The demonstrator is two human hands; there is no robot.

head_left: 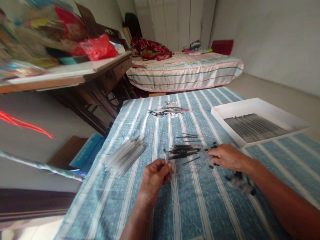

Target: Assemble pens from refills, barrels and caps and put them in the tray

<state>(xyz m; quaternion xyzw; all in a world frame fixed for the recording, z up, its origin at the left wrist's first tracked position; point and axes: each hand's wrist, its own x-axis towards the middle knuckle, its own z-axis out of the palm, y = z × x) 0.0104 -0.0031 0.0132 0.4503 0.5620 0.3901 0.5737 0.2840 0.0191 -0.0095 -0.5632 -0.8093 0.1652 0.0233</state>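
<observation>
My left hand (155, 175) is closed in a pinch on a thin clear pen tube (167, 158) that points up and away from me. My right hand (226, 156) rests knuckles-up on the blue striped cloth (190, 206), fingers curled over small black parts (212, 146); what it grips is hidden. Between the hands lies a loose pile of thin black refills (183, 150). A bundle of clear tubes (125, 156) lies to the left of my left hand.
A white tray (260, 108) holding several dark pens sits at the right. A heap of small parts (167, 110) lies at the table's far end. More dark pieces (241, 181) lie by my right forearm. A cluttered desk stands left, a bed behind.
</observation>
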